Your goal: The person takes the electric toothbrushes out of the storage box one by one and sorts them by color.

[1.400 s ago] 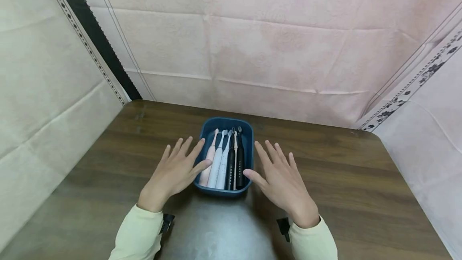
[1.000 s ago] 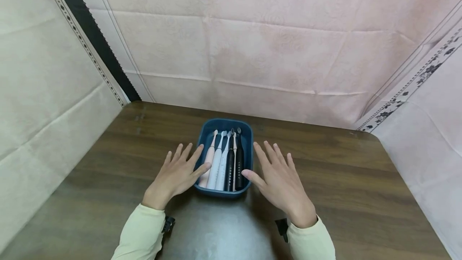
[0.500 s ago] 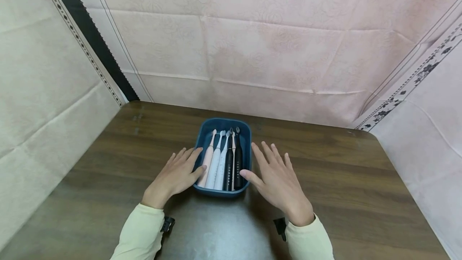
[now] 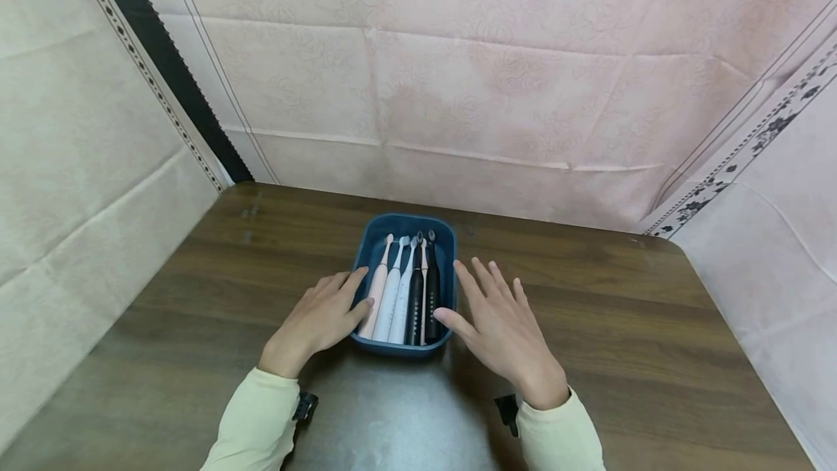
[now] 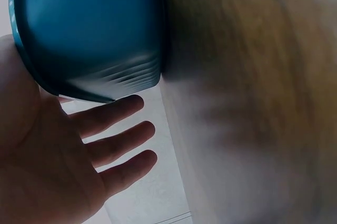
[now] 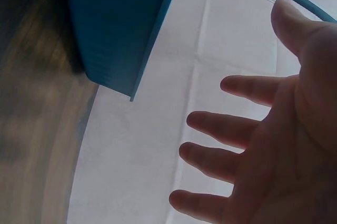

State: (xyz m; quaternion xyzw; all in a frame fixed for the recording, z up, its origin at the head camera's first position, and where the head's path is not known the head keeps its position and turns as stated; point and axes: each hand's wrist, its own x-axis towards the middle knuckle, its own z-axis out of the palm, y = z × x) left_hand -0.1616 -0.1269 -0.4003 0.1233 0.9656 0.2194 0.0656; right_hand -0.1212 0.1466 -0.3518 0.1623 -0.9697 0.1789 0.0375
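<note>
A dark blue plastic bin [image 4: 400,349] stands on the table, holding several electric toothbrushes. A pink toothbrush [image 4: 378,286] lies leftmost, followed by white ones [image 4: 391,291], then black toothbrushes [image 4: 415,300] with another pink one between them. At the bin's left rim is my left hand [image 4: 318,322], index fingertip and thumb over the edge; the left wrist view shows its other fingers [image 5: 124,142] extended past the bin's ribbed wall [image 5: 116,74]. My right hand [image 4: 510,336] hovers by the right rim, fingers spread, thumb tip over the edge. The right wrist view shows its palm [image 6: 279,145] holding nothing.
The brown wood-grain table [image 4: 621,311] has rounded far corners. Pale patterned cloth [image 4: 490,93] hangs behind it and on both sides, with a black strip [image 4: 176,57] at the left corner. Dark wrist straps show below pale green sleeves [image 4: 251,420].
My left hand has lowered onto the bin's left rim, its fingers dipping down outside. My right hand has shifted slightly left. The bin and toothbrushes stay put.
</note>
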